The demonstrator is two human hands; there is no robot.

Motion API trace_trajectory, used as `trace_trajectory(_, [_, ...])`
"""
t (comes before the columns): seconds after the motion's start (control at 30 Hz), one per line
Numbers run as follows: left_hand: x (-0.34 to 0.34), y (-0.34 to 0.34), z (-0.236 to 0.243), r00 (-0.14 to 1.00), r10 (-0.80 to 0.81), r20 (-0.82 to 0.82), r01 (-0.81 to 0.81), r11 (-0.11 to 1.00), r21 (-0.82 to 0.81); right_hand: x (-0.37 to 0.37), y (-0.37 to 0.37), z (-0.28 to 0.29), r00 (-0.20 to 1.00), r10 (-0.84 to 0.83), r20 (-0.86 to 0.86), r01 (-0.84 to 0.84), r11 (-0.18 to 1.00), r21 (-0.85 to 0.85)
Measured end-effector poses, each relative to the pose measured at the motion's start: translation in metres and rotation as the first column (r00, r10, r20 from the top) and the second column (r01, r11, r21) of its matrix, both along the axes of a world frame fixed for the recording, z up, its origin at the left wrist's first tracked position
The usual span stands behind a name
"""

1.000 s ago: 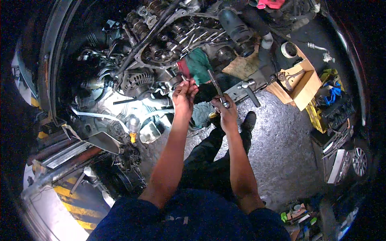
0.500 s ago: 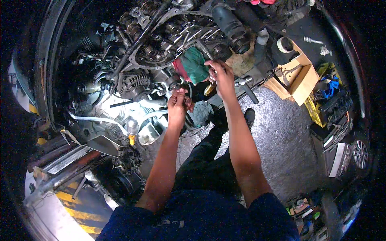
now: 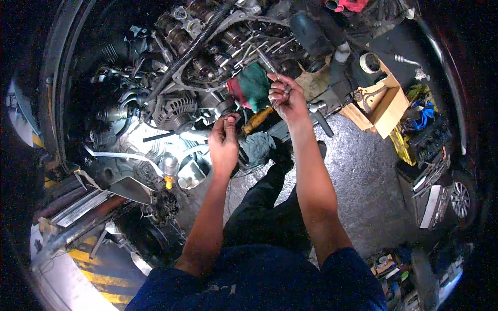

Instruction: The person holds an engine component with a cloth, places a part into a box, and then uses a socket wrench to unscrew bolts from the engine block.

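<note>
Over the front of an opened engine [image 3: 223, 57], my right hand [image 3: 288, 101] is closed round a slim metal rod-shaped tool [image 3: 267, 62], which slants up and left toward the engine. Its lower end is hidden in my fist. My left hand [image 3: 224, 145] is closed, thumb against fingers, beside a pulley area of the engine; what it pinches, if anything, is too small to make out. Between the hands lie a green and red cloth [image 3: 251, 85] and a tool with a yellow-orange handle [image 3: 258, 120]. A grey cloth [image 3: 258, 147] sits just below them.
An alternator [image 3: 176, 111] and a corrugated hose [image 3: 192, 44] are at the left. A small lamp-like object with a yellow end [image 3: 169, 171] stands lower left. To the right are a dark-handled tool [image 3: 322, 122], an open cardboard box [image 3: 384, 106] and a tape roll [image 3: 369, 62].
My right hand has shifted slightly down and right with the rod, whose length shows more plainly. My left hand has moved a little left, and the yellow-orange handle is more exposed.
</note>
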State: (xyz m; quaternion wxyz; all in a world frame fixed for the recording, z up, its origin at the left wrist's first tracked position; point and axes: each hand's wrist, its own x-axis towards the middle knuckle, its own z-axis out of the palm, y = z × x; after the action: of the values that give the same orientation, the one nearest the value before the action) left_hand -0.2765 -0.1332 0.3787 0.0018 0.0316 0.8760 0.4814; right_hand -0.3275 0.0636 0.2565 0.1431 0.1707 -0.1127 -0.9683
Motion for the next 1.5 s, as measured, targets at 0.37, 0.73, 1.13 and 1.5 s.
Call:
trace_trajectory(0.37, [-0.043, 0.051, -0.019, 0.974, -0.174, 0.143, 0.226, 0.759, -0.61, -0.004, 0.004, 0.021, 0.991, 0.129, -0.038, -0.083, 0.809, 0.581])
trace_trajectory(0.73, [-0.06, 0.041, -0.08, 0.88, -0.468, 0.082, 0.424, 0.697, -0.579, -0.019, 0.001, 0.041, 0.971, 0.054, 0.234, -0.215, 0.627, 0.748])
trace_trajectory(1.13, [-0.065, 0.047, -0.075, 0.824, -0.558, 0.095, 0.529, 0.7, -0.48, -0.018, 0.001, 0.044, 0.981, -0.006, 0.192, -0.159, 0.535, 0.83])
trace_trajectory(1.5, [-0.065, 0.035, -0.091, 0.802, -0.596, -0.019, 0.498, 0.687, -0.529, -0.015, -0.004, 0.047, 0.974, -0.033, 0.225, -0.166, 0.574, 0.802])
